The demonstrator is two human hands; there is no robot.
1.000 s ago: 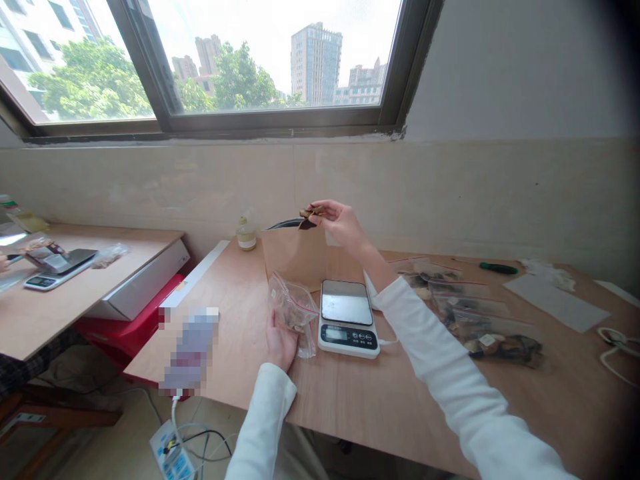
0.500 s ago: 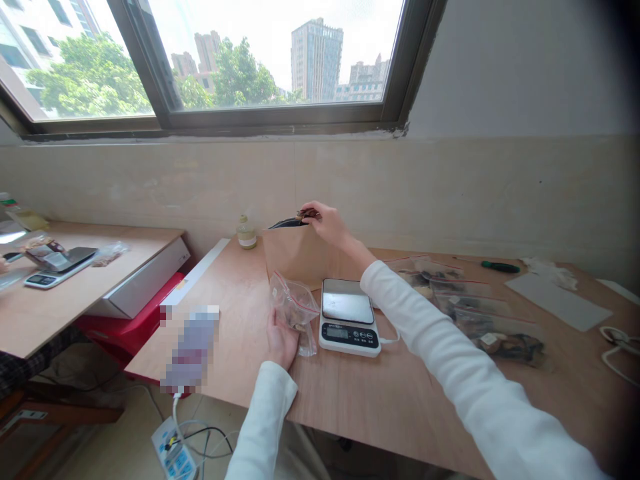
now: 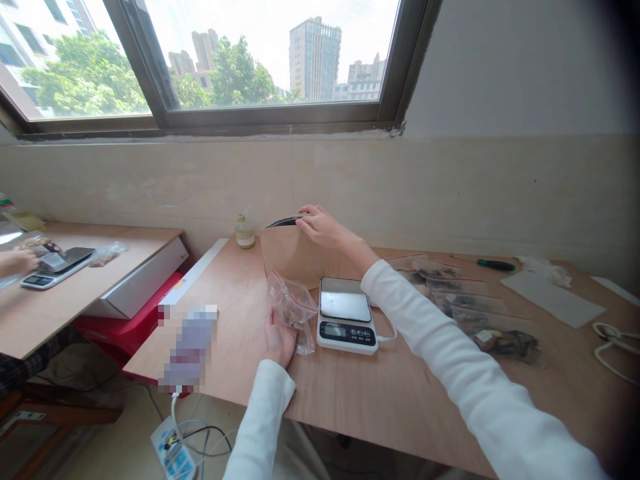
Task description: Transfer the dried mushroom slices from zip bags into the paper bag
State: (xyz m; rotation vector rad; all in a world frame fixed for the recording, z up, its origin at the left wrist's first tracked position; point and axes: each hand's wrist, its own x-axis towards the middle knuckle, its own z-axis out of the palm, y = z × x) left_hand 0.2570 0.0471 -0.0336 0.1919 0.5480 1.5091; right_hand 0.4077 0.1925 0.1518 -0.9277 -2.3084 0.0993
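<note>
My left hand [image 3: 280, 340] is closed around a clear zip bag [image 3: 291, 300] with a red seal line. A little brownish content shows low in the bag. At the top of a brown cardboard box [image 3: 290, 253] with a dark lining, my right hand [image 3: 325, 225] reaches over the rim. Its fingers are stretched and apart, with some tips hidden behind the edge. Nothing shows between them. Just right of the bag sits a white kitchen scale [image 3: 347, 330] with a bare metal plate; its display is too small to read.
Several filled zip bags [image 3: 505, 343] lie right of the scale. Behind them are a green-handled screwdriver [image 3: 500, 265] and white paper [image 3: 553, 298]. A small bottle [image 3: 245, 233] stands left of the box. At the left table, another person's hand [image 3: 17, 261] is beside a second scale [image 3: 60, 267].
The brown dried pieces in my right hand are out of sight now, and that hand has lowered slightly at the box rim. Another person's hand has appeared at far left.
</note>
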